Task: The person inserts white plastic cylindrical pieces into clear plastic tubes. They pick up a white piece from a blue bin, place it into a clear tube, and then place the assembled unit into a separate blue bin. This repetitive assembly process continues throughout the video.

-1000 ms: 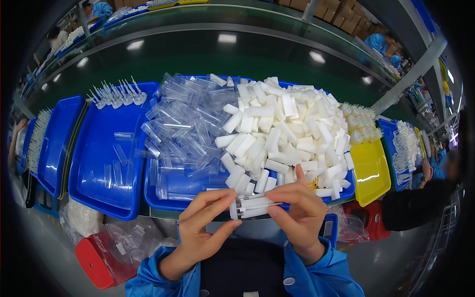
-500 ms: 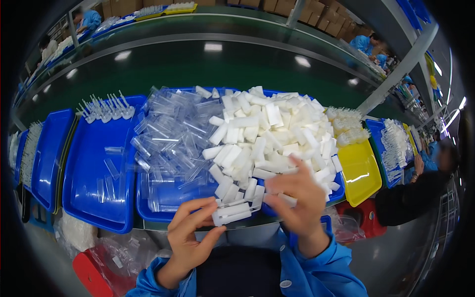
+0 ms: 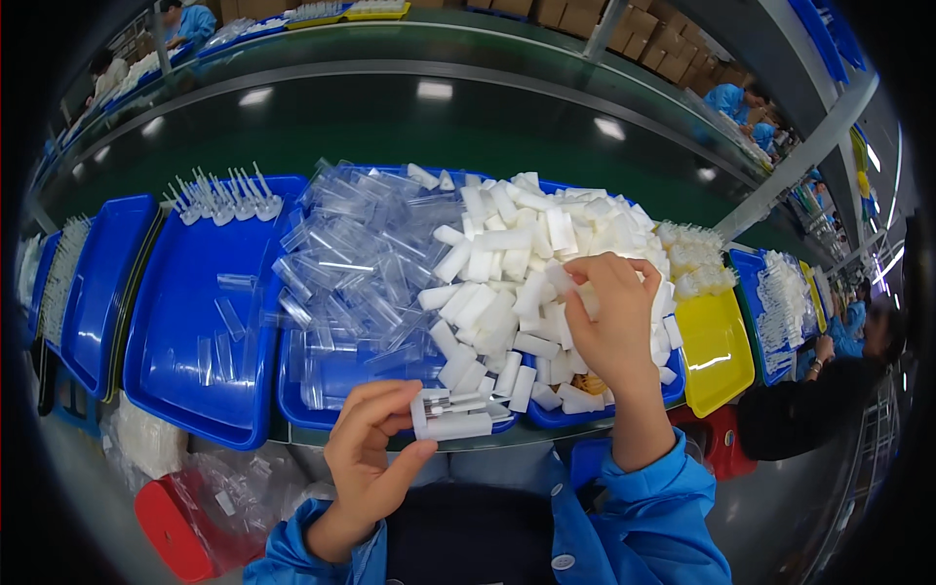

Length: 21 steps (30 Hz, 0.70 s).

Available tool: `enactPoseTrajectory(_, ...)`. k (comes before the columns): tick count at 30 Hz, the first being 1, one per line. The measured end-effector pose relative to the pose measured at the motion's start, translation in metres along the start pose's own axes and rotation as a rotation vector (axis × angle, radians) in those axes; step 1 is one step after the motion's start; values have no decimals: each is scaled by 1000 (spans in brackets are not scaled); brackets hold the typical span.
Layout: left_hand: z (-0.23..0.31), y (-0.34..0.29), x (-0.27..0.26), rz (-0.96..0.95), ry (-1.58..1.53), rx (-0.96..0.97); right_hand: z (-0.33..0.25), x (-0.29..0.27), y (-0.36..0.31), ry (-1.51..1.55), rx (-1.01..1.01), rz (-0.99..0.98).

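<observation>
My left hand (image 3: 375, 453) is closed, thumb and fingers pinching the end of a white plastic holder (image 3: 421, 415) with slim clear and metallic-looking rods. A white block (image 3: 462, 426) lies lengthwise along the holder's near side. Over the heap of white foam-like blocks (image 3: 497, 239), my right hand (image 3: 614, 317) is closed, its fingertips and thumb around one white block (image 3: 559, 277). Left of the heap lie many loose clear plastic sleeves (image 3: 356, 234), partly in a blue tray (image 3: 292, 398).
Another blue tray (image 3: 156, 375) holds several clear sleeves and white stemmed parts (image 3: 229, 200). At right stands a yellow tray (image 3: 717, 356) with pale parts behind it. A green conveyor belt (image 3: 390, 122) runs beyond. Red stools (image 3: 166, 531) stand below; a dark-sleeved person (image 3: 819, 395) is at right.
My right hand has moved away from the holder, up and forward onto the heap, and now pinches a white block. My left hand still grips the holder, with its rods now plainly visible.
</observation>
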<state>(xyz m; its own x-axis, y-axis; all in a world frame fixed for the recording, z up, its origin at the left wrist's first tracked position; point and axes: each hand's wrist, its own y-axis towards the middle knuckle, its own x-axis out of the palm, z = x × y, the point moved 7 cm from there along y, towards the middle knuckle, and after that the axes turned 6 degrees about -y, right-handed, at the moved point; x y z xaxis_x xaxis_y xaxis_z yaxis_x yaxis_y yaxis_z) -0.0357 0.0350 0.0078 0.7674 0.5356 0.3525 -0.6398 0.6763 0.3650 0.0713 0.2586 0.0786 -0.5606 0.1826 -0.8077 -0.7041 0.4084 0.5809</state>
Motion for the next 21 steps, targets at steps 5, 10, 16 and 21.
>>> enactPoseTrajectory(5,-3,-1,-1,14,3,-18,-13,-24,-7,336,45,44)
enactPoseTrajectory(10,0,2,0,-19,47,-1,-25,-18,-36,703,125,-52)
enactPoseTrajectory(16,0,1,-1,-1,50,0,-29,-9,-51,864,114,-148)
enactPoseTrajectory(21,0,-2,0,-14,72,-3,-41,-9,-49,1042,161,-221)
